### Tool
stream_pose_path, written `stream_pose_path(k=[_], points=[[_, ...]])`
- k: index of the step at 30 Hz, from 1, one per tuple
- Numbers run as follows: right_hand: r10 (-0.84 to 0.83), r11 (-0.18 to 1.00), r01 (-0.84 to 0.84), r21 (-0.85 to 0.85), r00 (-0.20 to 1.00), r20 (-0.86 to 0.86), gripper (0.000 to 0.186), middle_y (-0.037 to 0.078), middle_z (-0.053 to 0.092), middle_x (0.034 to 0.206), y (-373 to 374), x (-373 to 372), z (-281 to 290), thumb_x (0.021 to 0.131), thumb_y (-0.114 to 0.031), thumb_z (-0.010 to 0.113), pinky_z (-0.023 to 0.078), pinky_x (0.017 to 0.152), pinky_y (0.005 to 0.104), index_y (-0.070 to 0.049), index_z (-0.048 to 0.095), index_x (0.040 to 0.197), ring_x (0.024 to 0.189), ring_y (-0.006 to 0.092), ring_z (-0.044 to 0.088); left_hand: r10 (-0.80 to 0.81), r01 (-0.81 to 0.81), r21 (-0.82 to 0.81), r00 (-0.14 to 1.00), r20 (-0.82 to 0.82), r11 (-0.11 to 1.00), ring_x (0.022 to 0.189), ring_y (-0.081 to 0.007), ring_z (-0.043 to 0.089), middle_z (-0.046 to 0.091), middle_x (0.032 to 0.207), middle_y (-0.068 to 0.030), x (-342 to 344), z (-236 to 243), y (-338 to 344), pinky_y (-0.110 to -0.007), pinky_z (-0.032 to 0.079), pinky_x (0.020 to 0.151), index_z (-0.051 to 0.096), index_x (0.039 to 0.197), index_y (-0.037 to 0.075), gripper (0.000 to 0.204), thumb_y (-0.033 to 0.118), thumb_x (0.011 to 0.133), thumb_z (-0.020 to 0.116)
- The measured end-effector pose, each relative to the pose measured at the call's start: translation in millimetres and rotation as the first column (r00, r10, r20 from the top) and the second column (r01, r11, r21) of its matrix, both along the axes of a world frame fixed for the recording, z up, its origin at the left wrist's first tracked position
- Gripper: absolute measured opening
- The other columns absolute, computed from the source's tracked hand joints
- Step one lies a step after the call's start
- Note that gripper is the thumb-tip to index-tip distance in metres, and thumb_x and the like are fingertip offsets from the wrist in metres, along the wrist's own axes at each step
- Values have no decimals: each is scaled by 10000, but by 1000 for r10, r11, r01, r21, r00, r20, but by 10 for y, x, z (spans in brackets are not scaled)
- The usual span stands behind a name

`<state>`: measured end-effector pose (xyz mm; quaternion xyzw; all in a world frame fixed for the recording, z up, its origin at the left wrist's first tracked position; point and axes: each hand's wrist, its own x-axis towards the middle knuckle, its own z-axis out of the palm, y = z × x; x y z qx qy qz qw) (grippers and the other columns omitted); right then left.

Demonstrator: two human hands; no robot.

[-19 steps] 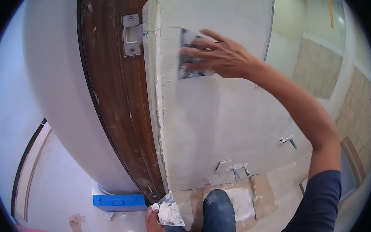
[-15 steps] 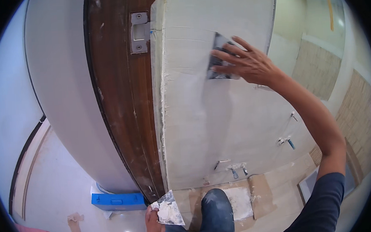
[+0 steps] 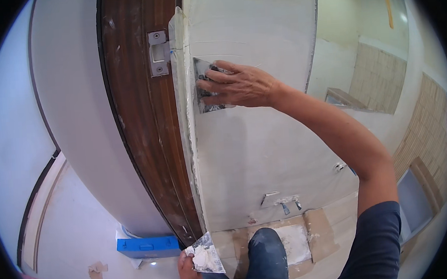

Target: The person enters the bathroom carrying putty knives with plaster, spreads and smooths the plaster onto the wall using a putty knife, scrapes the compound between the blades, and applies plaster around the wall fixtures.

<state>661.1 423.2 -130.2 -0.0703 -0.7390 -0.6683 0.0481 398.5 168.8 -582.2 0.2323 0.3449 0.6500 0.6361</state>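
My right hand presses a flat metal putty blade to the pale wall, its fingers spread over the blade's back. The blade's left edge is beside the film-covered edge strip of the brown door frame. Faint ridges of filler mark the wall just above the blade. Low in the view, my left hand grips a second putty blade, which carries a heap of white putty. The handle end of that blade is hidden by the hand.
A metal strike plate sits in the door frame. A blue toolbox stands on the floor beyond the frame. Pipe fittings stick out low on the wall, above stained cardboard. A mirror-like panel is at right.
My right hand has swept the blade leftward across the wall to the edge by the door frame. My left hand still holds its loaded blade. The view has shifted slightly.
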Motion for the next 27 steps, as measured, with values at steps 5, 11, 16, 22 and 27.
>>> stream_pose_path(k=[5,11,16,22,27], points=[[-94,992,90,-87,995,-43,475,-58,403,1503,50,241,-338,966,-274,627,260,1275,435,-427,548,1408,1364,205,393,30,-30,-3,998,62,1000,1057,-228,685,679,1161,-117,30,8,17,-363,546,948,544,1267,-2,302,58,996,424],[-299,952,288,-103,947,-114,571,-34,400,1581,-273,916,-428,925,-251,645,278,1260,466,-403,520,1461,1415,211,390,54,-58,31,991,121,998,1071,-236,685,677,1171,-118,-32,-70,41,-370,548,964,547,1270,12,300,55,999,427],[-154,987,157,21,983,-102,503,2,444,1558,-392,492,-668,946,-271,614,273,1243,476,-354,538,1437,1413,220,390,63,-65,10,994,94,998,1068,-237,687,676,1174,-125,-9,-57,54,-375,551,963,542,1269,10,286,56,1012,425],[-120,992,121,45,993,-20,489,8,447,1507,9,-45,-778,945,-272,616,275,1248,456,-365,547,1420,1409,248,378,36,-38,18,995,93,999,1073,-243,688,682,1162,-132,44,100,-2,-384,561,953,544,1255,3,270,55,1016,429],[-100,994,98,-37,994,-33,527,-6,410,1534,29,294,-805,951,-264,613,267,1260,475,-396,530,1454,1408,233,382,76,-78,20,991,107,997,1052,-269,704,682,1165,-156,-24,-97,10,-420,572,966,544,1232,-1,263,56,999,434]])
